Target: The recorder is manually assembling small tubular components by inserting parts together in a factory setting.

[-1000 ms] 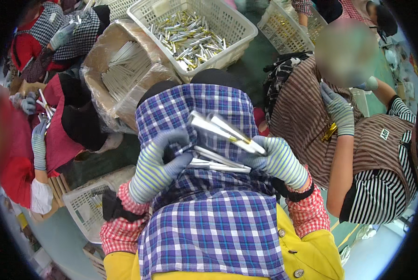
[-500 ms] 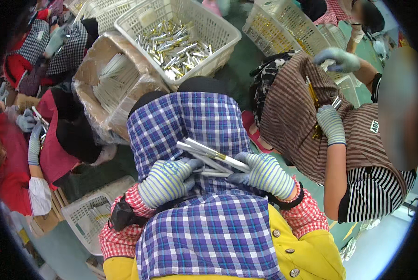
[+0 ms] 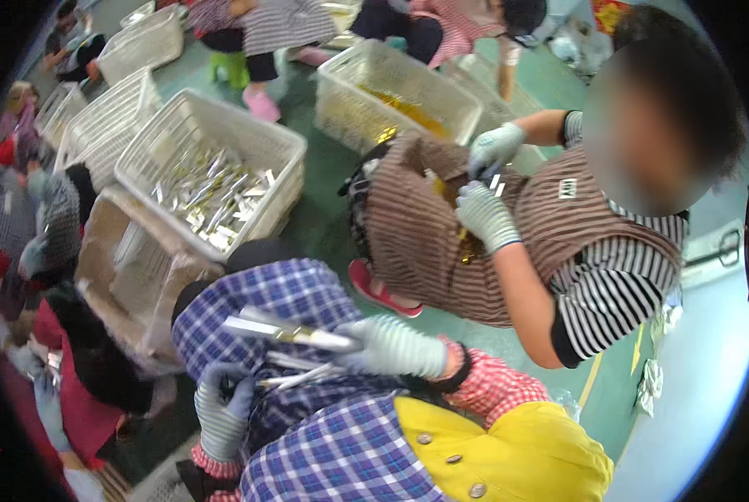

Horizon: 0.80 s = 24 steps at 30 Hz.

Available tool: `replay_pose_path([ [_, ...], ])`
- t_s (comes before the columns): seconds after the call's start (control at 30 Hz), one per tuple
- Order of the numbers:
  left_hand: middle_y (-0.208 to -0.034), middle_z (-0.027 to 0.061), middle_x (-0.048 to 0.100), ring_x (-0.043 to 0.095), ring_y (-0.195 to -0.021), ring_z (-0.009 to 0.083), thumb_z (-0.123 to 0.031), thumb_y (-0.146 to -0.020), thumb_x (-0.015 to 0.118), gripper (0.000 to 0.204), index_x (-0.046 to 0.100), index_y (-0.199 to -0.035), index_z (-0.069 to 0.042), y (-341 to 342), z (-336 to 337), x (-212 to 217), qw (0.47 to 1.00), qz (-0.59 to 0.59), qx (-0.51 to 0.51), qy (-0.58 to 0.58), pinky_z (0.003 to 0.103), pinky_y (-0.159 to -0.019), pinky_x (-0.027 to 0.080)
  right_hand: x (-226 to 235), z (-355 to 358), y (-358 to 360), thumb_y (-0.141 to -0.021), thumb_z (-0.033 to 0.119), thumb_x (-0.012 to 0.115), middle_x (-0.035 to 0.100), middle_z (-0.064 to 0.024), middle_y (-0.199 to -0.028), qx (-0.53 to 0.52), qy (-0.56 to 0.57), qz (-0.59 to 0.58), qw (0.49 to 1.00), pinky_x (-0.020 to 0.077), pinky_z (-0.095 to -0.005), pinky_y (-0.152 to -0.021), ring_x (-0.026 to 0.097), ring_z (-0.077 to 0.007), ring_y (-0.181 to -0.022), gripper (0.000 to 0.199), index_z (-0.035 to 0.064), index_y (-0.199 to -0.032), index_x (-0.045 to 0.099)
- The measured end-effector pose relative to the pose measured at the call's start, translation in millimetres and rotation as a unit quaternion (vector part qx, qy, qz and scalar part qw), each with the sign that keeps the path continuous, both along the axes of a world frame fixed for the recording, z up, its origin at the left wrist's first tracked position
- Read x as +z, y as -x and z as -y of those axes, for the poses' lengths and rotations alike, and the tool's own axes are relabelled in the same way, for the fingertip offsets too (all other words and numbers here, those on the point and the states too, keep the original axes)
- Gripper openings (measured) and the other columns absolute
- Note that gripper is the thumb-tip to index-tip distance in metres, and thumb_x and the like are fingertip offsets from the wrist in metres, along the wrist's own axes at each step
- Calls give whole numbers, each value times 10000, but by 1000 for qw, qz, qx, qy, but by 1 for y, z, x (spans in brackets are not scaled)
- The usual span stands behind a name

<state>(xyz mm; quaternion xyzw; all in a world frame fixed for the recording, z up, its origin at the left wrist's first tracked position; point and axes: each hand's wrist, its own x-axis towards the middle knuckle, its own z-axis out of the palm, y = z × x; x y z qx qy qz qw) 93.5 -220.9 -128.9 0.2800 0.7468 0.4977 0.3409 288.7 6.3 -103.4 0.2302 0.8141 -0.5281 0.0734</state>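
My gloved right hand (image 3: 398, 346) grips slim white tubes (image 3: 295, 332) with gold bands, held above my lap. They point leftward out of the fingers. Just below them are more thin white tubes (image 3: 301, 376), close to the right fingertips; whether the hand holds these too is unclear. My gloved left hand (image 3: 224, 410) is apart from the bundle, left of it, over the blue checked apron (image 3: 307, 439). Its fingers curl toward the thumb, slightly blurred, and anything inside them is hidden.
A white crate (image 3: 291, 180) of silver and gold tubes stands ahead on the left, beside a plastic-lined carton (image 3: 98, 251). At my right a co-worker in a striped apron (image 3: 424, 226) handles similar pieces. Another crate (image 3: 466, 117) with gold pieces is beyond. More workers sit at left.
The view has swung right, so the scene shifts left. My left hand has come away from the tubes, and the right hand keeps hold of them.
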Motion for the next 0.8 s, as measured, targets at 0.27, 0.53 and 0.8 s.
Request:
replay_pose_path([
  [0.27, -898, 153, 685, 706, -817, 266, -73, -795, 771, 227, 674, -994, -22, 24, 11, 6, 956, -204, -190, 88, 330, -728, 549, 19, -21, -10, -856, 125, 746, 617, 48, -802, -266, 166, 33, 949, 429, -207, -597, 523, -32, -663, 277, 8, -1091, 657],
  [0.53, -957, 85, 678, 633, -882, 155, -105, -836, 769, 182, 716, -964, 14, 28, 27, 10, 972, 184, 91, -110, 283, -804, 501, 0, -9, 2, -835, 94, 755, 607, 46, -782, -236, 209, 12, 949, 404, -196, -569, 501, -25, -639, 182, 53, -989, 667],
  [0.8, -994, 75, 679, 630, -879, 123, -96, -863, 750, 172, 717, -999, 5, 23, 23, -2, 977, 159, 59, -128, 259, -780, 501, 4, -7, 4, -826, 91, 760, 600, 48, -765, -271, 190, 6, 943, 408, -201, -584, 505, -27, -655, 166, 59, -958, 665],
])
